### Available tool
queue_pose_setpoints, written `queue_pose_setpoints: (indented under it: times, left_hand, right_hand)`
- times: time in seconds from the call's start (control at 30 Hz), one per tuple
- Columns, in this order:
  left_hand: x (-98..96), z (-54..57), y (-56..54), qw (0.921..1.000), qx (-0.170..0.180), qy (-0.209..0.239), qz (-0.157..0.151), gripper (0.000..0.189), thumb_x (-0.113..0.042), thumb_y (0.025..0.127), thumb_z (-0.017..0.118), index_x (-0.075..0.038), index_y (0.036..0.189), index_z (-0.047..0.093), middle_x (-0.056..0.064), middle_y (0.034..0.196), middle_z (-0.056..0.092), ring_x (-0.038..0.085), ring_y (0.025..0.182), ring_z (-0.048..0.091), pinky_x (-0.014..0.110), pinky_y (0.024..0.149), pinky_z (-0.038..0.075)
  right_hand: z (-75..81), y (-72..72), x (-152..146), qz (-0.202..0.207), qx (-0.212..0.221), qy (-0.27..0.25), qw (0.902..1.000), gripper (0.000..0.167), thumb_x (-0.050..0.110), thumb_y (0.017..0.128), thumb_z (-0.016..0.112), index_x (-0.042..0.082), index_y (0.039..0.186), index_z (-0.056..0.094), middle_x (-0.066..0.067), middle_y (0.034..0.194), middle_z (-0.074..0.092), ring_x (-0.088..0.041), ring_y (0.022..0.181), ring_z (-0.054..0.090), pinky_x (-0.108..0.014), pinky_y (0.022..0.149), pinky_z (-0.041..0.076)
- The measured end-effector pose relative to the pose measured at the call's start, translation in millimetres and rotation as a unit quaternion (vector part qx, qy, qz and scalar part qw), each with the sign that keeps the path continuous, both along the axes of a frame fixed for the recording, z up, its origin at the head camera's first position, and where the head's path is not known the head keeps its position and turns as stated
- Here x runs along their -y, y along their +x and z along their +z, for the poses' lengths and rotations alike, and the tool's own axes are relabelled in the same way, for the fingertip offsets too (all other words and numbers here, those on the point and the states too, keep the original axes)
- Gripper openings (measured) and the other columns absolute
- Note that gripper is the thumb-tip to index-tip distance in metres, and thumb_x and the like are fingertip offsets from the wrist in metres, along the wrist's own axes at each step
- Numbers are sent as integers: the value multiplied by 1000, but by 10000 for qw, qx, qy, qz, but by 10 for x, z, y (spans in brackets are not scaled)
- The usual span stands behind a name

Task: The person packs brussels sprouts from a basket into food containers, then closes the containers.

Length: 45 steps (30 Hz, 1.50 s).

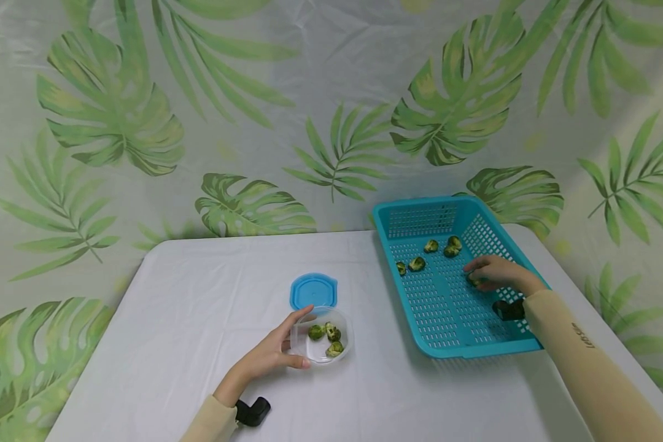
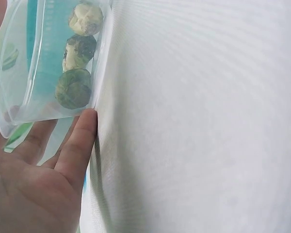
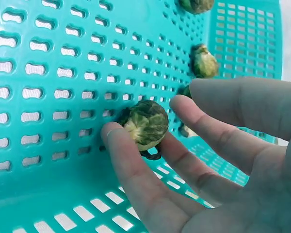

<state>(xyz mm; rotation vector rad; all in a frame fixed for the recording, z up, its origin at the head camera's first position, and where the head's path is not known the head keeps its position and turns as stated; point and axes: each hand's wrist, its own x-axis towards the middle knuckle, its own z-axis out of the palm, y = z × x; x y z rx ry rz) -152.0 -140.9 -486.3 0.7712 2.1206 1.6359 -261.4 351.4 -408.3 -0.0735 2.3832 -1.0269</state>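
My left hand (image 1: pixel 271 354) grips a clear plastic container (image 1: pixel 317 351) by its left side, thumb at the front and fingers behind. Three Brussels sprouts (image 1: pixel 333 332) lie inside the container, lined up near its base in the left wrist view. Reaching into a teal plastic basket (image 1: pixel 436 316), my right hand (image 1: pixel 497 274) pinches a Brussels sprout (image 3: pixel 148 121) between thumb and a finger, close over the perforated floor. The other fingers (image 3: pixel 208 128) stand apart from it. More Brussels sprouts (image 1: pixel 417 264) lie toward the back and left of the basket.
A blue lid (image 1: pixel 313 291) lies flat just behind the container on the white-covered table (image 1: pixel 199 319). The basket's raised walls stand around my right hand at the table's right side. A leaf-patterned curtain (image 1: pixel 342 73) hangs behind the table.
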Motion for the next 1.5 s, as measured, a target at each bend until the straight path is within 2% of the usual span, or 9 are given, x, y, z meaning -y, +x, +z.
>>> queue_pose_setpoints:
  times: [0.3,0.43,0.7,0.9,1.1,1.27,1.5]
  left_hand:
    - [4,7,12,10000,21,-39,43,96,-15,80,77,-12,154,17,16,150,30,37,137,26,56,102,33]
    - [5,4,13,10000,15,-15,25,95,-15,80,77,-11,154,17,17,150,31,38,137,27,56,102,34]
    - [3,-2,8,10000,17,31,-15,95,-15,80,77,-11,154,16,17,150,30,38,137,28,55,101,35]
    - [5,-13,-1,10000,5,32,-27,95,-14,81,76,-11,154,16,18,150,30,38,136,29,56,101,35]
    - [1,-8,-8,10000,16,34,-30,95,-14,81,76,-11,154,16,17,150,30,37,136,28,56,101,35]
    - [2,-5,-15,10000,28,-4,-2,94,-15,81,76,-12,154,17,16,150,31,37,137,27,57,101,34]
    - [2,-3,-15,10000,26,-53,7,95,-16,80,76,-11,154,17,16,150,31,37,137,27,58,101,33]
  right_hand:
    - [-37,-5,3,92,-57,132,9999,44,2,91,47,-20,129,43,-36,125,46,-32,96,62,-43,82,52]
    - [-29,22,20,77,-31,-84,9999,42,-1,88,49,-20,126,46,-34,120,51,-33,95,64,-43,82,53]
    - [-11,29,67,66,21,-597,9982,40,1,92,49,-20,126,45,-31,116,53,-30,92,65,-44,83,52]
    - [-14,10,99,97,128,-783,9968,36,-1,91,50,-19,122,47,-25,106,57,-31,89,65,-44,81,53]
    - [-81,-41,114,29,101,-760,9971,25,-6,88,49,-16,111,53,-19,95,55,-29,82,66,-43,77,55]
    - [-112,-49,118,120,-88,-709,9974,19,-7,87,50,-14,104,56,-17,90,53,-28,78,66,-43,73,55]
    - [-100,-33,141,233,-142,-834,9961,20,-4,91,49,-14,108,54,-19,94,51,-28,79,66,-45,75,55]
